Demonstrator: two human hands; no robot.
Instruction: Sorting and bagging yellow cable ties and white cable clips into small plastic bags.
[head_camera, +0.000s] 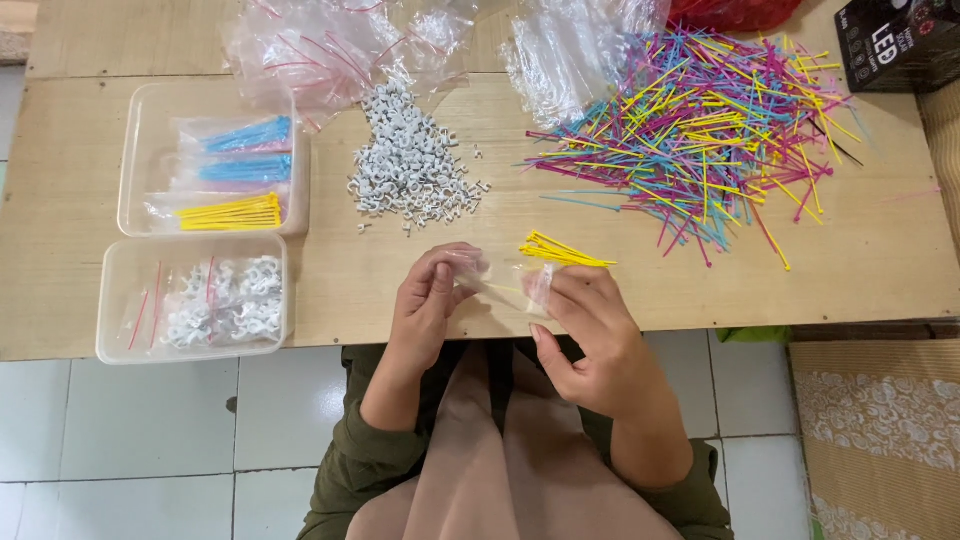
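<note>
Head camera looks down at a wooden counter (420, 300). Near its front edge, the left hand (430, 300) and the right hand (590, 335) both pinch a small clear bag (505, 283) between thumb and fingers. A bunch of yellow ties (560, 252) lies just behind the bag, close to the right hand. A pile of white clips (410, 160) sits in the middle. A big heap of ties in many colours (700, 130) lies toward the right back corner. Two clear boxes (205, 235) with filled bags sit by the left edge.
</note>
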